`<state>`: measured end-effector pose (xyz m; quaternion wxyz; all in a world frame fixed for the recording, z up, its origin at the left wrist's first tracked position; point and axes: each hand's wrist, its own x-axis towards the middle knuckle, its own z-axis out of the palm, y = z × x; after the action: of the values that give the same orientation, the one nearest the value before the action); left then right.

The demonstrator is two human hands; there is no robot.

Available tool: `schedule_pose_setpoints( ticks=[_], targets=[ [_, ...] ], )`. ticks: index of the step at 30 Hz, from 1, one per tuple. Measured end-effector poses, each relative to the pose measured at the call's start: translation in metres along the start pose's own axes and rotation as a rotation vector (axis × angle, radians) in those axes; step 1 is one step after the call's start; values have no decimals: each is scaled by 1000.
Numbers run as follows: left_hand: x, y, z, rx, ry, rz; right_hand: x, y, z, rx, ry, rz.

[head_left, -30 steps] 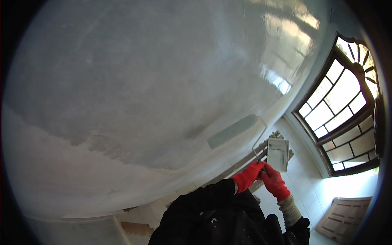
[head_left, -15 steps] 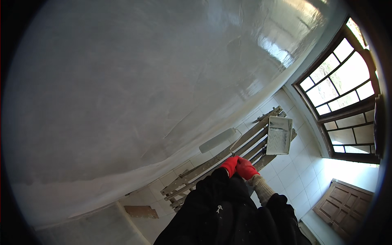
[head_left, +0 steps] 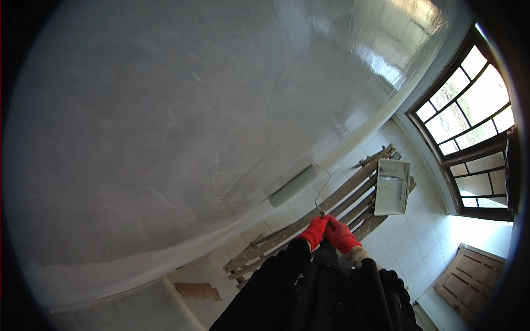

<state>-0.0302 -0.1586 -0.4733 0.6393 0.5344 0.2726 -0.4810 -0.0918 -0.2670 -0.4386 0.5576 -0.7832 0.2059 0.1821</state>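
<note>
Both my hands wear red gloves and close together round the handle of a paint roller (head_left: 292, 185). My left hand (head_left: 314, 232) is on the left of the grip and my right hand (head_left: 342, 234) sits against it on the right. The handle itself is mostly hidden by the gloves; the bent wire frame rises from them to the grey-white sleeve. That sleeve lies at the lower part of a large grey wall (head_left: 165, 138), seemingly against it. Wet, shiny patches show on the wall's upper right.
Below me stands a slatted wooden bench (head_left: 298, 225) with a paint tray (head_left: 392, 187) on its right end. A tiled floor (head_left: 417, 243) lies beneath. At right are a barred window (head_left: 464, 102) and a brown wooden door (head_left: 469, 281). A brown board (head_left: 197, 291) lies lower left.
The roller's frame has swung more upright, and its sleeve has come up closer to the wall. Both hands shifted slightly down and right. The bench, tray and window appear further right as the view turned.
</note>
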Motion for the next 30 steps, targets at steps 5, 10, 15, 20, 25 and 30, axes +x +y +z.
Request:
schedule_pose_setpoints(
  ticks=[5, 10, 15, 20, 25, 30],
  targets=[
    [-61, 13, 2, 66, -101, 203, -48, -37, -11, 84, 36, -138],
    [-134, 49, 9, 180, -235, 305, -101, -111, -38, 100, 20, -183],
    [-179, 78, 18, 219, -495, 568, -139, -149, -53, 68, 126, -496],
    [-307, 143, 67, 294, -402, 828, -177, -237, -79, 153, 198, -553],
    [-322, 198, 91, 350, -408, 1118, -217, -327, -117, 90, 270, -756],
    [-432, 287, 143, 540, -152, 1457, -218, -428, -170, 122, 314, -990]
  ],
)
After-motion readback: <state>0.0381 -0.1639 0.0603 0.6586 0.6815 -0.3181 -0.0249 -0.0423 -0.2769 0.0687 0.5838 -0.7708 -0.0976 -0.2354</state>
